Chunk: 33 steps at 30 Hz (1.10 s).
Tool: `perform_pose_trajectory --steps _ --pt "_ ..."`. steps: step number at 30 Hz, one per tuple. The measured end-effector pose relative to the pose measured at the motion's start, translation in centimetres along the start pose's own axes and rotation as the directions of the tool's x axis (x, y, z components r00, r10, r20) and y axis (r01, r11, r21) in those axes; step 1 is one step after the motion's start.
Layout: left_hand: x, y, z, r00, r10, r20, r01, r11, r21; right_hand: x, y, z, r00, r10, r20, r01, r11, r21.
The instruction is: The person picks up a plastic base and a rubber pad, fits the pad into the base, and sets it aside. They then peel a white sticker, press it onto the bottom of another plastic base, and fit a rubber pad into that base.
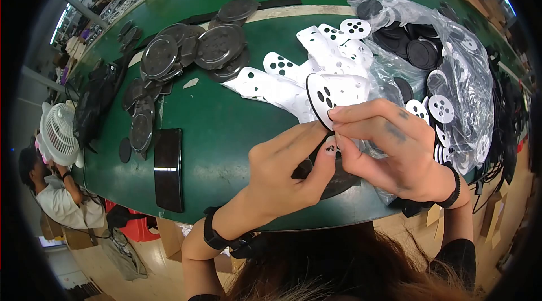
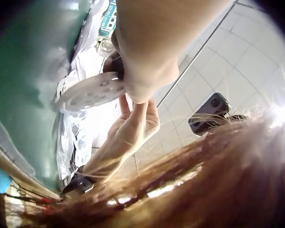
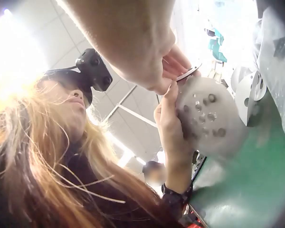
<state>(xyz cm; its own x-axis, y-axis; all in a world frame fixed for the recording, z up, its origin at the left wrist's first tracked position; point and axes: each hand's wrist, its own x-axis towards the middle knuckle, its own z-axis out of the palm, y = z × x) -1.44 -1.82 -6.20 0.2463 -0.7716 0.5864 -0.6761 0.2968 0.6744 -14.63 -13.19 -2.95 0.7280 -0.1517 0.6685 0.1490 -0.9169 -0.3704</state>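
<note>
A white disc (image 1: 322,99) with dark oval holes and a black rim stands tilted on edge above the table. My right hand (image 1: 389,143) pinches it low on its near edge with fingertips and thumb. My left hand (image 1: 291,168) meets it from the other side, its thumb and fingers at the lower edge. The right wrist view shows the holed face of the disc (image 3: 209,116) and a thin edge-on piece (image 3: 189,72) at the right fingertips. The left wrist view shows the disc (image 2: 92,92) between the hands. A dark round part (image 1: 341,179) is partly hidden beneath the hands.
Behind the hands lies a pile of white holed sheets (image 1: 276,84). To the right is a clear plastic bag (image 1: 474,67) of black and white discs. Several dark round covers (image 1: 220,46) are heaped left, beyond a phone (image 1: 169,168). Another person (image 1: 65,199) sits far left.
</note>
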Motion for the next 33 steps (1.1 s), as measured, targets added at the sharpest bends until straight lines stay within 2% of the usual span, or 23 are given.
perform_pose_trajectory --steps 3,10,12,14,15,17,19,23,33 --pt "0.2 0.2 -0.2 0.999 -0.039 -0.002 0.039 0.998 -0.049 0.2 -0.2 -0.2 0.999 0.031 0.029 -0.031 0.999 0.019" --pt "0.2 0.1 -0.4 0.999 -0.042 0.001 0.042 0.999 -0.022 0.3 -0.1 -0.3 0.997 0.067 0.028 -0.068 0.996 0.06" --pt "0.1 0.0 -0.4 1.0 0.023 0.015 -0.024 0.998 0.064 0.3 -0.1 -0.5 0.997 0.075 0.029 -0.077 0.995 0.065" --pt "0.0 -0.1 -0.3 0.997 0.072 0.014 -0.073 0.99 0.12 0.4 -0.3 -1.0 0.98 0.173 0.1 -0.184 0.977 0.111" --pt "0.0 -0.1 -0.1 0.993 0.121 0.015 -0.122 0.977 0.175 0.5 -0.5 -1.2 0.98 0.174 0.101 -0.185 0.976 0.111" --pt "0.1 0.2 0.2 0.994 0.11 -0.003 -0.108 0.977 0.184 0.7 -0.8 -1.6 0.948 0.243 0.204 -0.262 0.963 0.067" --pt "0.1 0.2 0.3 0.995 0.1 -0.022 -0.094 0.977 0.193 0.7 -0.8 -1.7 0.943 0.256 0.214 -0.275 0.959 0.065" --pt "-0.2 0.1 0.3 0.987 0.161 -0.013 -0.15 0.946 0.286 0.9 -0.9 -1.9 0.923 0.287 0.258 -0.313 0.948 0.065" --pt "-0.4 -0.4 0.7 0.956 0.292 -0.008 -0.255 0.846 0.468 0.6 -1.1 -1.6 0.924 0.29 0.25 -0.322 0.941 0.101"
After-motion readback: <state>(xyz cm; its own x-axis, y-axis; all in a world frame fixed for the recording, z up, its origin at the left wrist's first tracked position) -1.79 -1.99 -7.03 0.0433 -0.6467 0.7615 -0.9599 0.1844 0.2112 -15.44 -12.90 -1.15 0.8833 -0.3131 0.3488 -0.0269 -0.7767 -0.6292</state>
